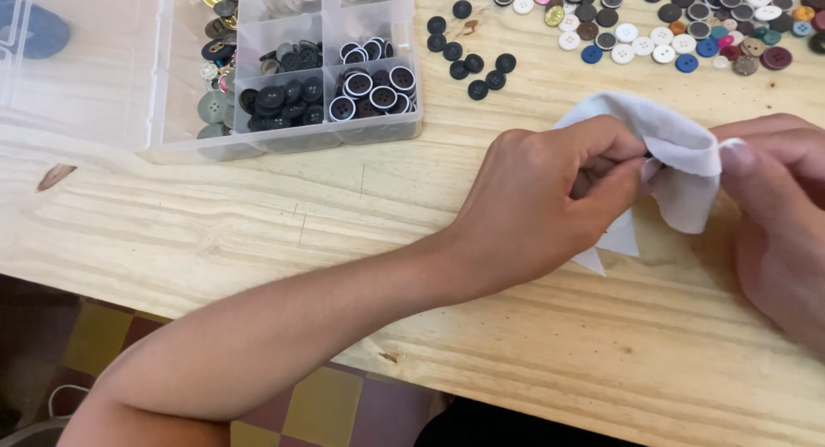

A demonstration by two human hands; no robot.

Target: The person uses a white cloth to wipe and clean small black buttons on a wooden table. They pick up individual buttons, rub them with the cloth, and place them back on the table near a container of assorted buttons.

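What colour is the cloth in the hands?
White, plain, the cloth, seen in the head view.

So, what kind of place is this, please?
Probably a home sewing or craft corner. Both hands, left hand and right hand, hold white fabric over a pine table, with loose buttons and a clear sorting box.

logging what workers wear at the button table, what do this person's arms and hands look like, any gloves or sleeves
Both hands are bare: no gloves, rings, watch or bracelets show. The left hand comes with a forearm uncovered up to the elbow, no sleeve in view. The right hand shows only partly at the frame edge.
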